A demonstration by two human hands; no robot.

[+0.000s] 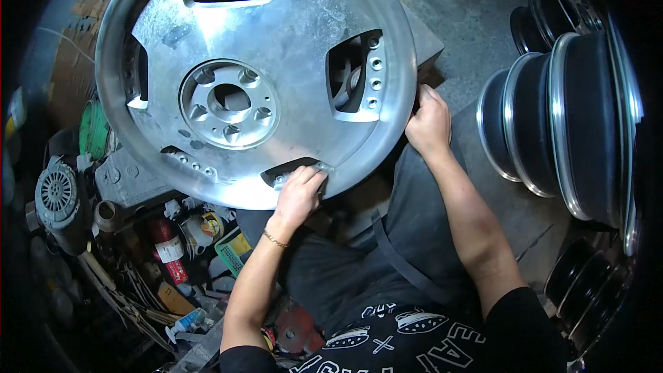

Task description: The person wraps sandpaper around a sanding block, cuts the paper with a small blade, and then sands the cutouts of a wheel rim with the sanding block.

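A large bare-metal wheel rim (297, 41) fills the upper middle of the view, its face towards me. Around its bolt-hole hub (266, 107) are several cut-out windows with small holes along their edges. My left hand (300, 195) is closed at the lower window, with the fingertips curled into the opening. On the right side, my right hand (429, 123) grips the wheel's outer edge; some of its fingers are hidden behind the metal. Under the wheel, part of a grey block-like support (423, 38) shows.
Polished rim barrels (587, 124) stand on the right, with more dark rims (580, 290) below them. To the left are a motor-like housing (59, 193), a green coil (93, 131), a red bottle (168, 249) and cluttered tools. Concrete floor (456, 7) shows behind.
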